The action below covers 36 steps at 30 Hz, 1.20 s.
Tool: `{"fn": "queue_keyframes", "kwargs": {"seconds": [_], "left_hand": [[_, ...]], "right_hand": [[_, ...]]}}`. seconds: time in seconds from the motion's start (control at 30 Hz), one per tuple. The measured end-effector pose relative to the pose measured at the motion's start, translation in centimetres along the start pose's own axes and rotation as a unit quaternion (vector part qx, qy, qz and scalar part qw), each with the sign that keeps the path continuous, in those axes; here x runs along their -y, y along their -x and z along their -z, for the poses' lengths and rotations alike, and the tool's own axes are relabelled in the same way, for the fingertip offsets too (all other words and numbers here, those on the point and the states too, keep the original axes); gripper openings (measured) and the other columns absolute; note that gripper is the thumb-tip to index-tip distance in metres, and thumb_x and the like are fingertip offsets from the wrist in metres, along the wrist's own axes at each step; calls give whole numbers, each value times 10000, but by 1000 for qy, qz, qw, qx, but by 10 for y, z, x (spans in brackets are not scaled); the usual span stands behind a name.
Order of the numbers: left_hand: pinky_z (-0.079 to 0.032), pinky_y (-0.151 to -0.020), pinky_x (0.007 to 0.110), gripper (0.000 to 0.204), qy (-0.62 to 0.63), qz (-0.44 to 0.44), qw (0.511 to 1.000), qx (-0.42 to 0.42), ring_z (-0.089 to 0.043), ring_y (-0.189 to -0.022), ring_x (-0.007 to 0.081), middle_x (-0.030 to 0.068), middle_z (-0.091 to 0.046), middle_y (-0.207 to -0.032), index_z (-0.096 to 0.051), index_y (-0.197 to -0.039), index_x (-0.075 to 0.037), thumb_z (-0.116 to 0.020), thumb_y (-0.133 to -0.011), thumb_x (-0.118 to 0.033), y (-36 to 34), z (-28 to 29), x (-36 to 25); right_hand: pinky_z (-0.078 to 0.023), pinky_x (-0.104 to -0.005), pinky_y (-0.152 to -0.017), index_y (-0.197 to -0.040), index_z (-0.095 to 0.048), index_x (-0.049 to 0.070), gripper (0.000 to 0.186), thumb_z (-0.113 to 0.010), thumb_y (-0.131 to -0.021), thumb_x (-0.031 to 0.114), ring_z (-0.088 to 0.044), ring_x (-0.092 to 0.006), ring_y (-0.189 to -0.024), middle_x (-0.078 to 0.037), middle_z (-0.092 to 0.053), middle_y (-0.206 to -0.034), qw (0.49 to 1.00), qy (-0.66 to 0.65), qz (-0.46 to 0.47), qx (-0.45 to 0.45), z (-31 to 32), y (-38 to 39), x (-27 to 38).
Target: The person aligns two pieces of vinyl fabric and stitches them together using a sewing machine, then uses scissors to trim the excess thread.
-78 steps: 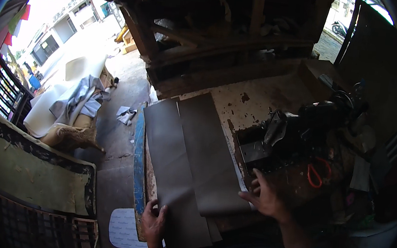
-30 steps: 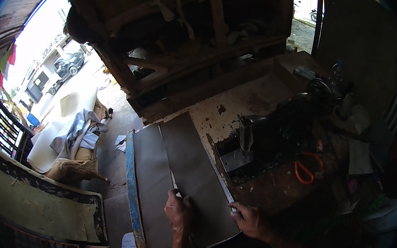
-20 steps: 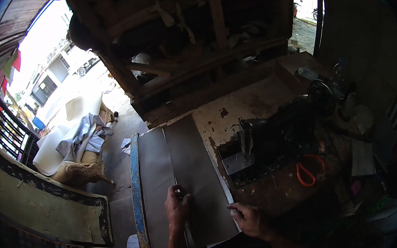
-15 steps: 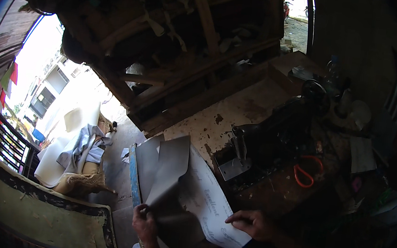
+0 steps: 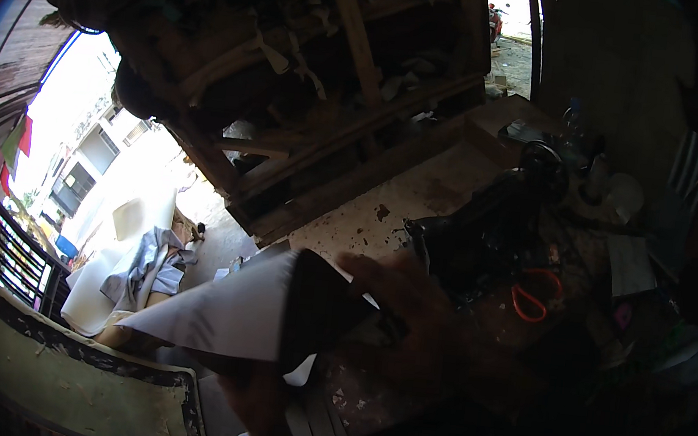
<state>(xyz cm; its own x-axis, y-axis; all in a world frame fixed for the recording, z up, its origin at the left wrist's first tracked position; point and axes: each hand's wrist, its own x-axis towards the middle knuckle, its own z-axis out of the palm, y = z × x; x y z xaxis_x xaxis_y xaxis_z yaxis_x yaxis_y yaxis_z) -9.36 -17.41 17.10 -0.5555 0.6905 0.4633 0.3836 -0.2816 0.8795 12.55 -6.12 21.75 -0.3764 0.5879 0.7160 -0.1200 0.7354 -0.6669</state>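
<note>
A flexible sheet [image 5: 224, 311], dark on one face and white with faint print on the other, is raised off the sewing table and folded over, its pointed corner reaching left. My right hand [image 5: 404, 296], dark and blurred, has its fingers at the sheet's upper right edge and grips it there. Below the sheet is my left hand [image 5: 258, 391], its fingers hidden behind the material. Beyond my right hand stands a black sewing machine [image 5: 489, 224]. An orange loop handle [image 5: 536, 295] lies beside the machine.
A large wooden furniture frame [image 5: 352, 31] rises behind the table. At lower left leans a worn padded panel [image 5: 76, 385]. Pale rolls and a grey cloth [image 5: 144, 269] lie beyond it. A clear bottle [image 5: 573, 122] stands at the far right.
The sheet has been lifted from the table and turned so its white face shows on the left. My right hand has moved up and away from me; my left hand has slipped beneath the sheet.
</note>
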Motion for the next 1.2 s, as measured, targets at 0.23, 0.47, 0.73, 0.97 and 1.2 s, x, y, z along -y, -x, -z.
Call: {"fn": "queue_keyframes", "kwargs": {"seconds": [0.23, 0.47, 0.73, 0.97, 1.2], "left_hand": [[-576, -946, 380, 383, 350, 94, 928, 91, -689, -1078, 277, 174, -683, -1233, -599, -1322, 60, -569, -1074, -231, -141, -30, -16], [-563, -965, 410, 410, 216, 319, 910, 153, -676, -1111, 238, 94, -694, -1215, -603, -1312, -11, -633, -1053, -328, -188, -76, 177], [-415, -1094, 551, 697, -426, 17, 891, 156, -514, -1339, 426, 242, -538, -1449, -489, -1496, -46, -682, -945, -428, -58, -73, 196], [-431, -1007, 588, 360, -550, 158, 777, 264, -626, -1190, 386, 184, -716, -1148, -697, -1104, -58, -782, -863, -311, -68, -17, 185], [-456, -982, 538, 446, -642, 48, 758, -106, -617, -1178, 403, 213, -663, -1221, -617, -1292, -51, -733, -900, -229, -132, 19, 192]], "right_hand": [[-527, -420, -1013, -1545, -438, 73, 852, -864, -857, 339, -647, -268, -1215, -190, -656, -1267, 935, -90, -317, 131, 13, 58, -69], [-497, -428, -1071, -1451, -540, 36, 709, -795, -911, 418, -598, -335, -1284, -212, -590, -1389, 977, 33, -210, -24, -9, 125, -133], [-430, -481, -1139, -1470, -487, -46, 874, -706, -918, 595, -509, -464, -1354, -312, -496, -1461, 948, 252, -192, 35, -21, 144, -146], [-445, -485, -1119, -1509, -358, -112, 891, -785, -891, 368, -545, -466, -1273, -343, -490, -1411, 935, 267, -233, 23, -40, 119, -157], [-406, -465, -1162, -1565, -295, -63, 986, -810, -853, 383, -518, -460, -1327, -295, -452, -1473, 899, 248, -339, 122, -39, 104, -161]]}}
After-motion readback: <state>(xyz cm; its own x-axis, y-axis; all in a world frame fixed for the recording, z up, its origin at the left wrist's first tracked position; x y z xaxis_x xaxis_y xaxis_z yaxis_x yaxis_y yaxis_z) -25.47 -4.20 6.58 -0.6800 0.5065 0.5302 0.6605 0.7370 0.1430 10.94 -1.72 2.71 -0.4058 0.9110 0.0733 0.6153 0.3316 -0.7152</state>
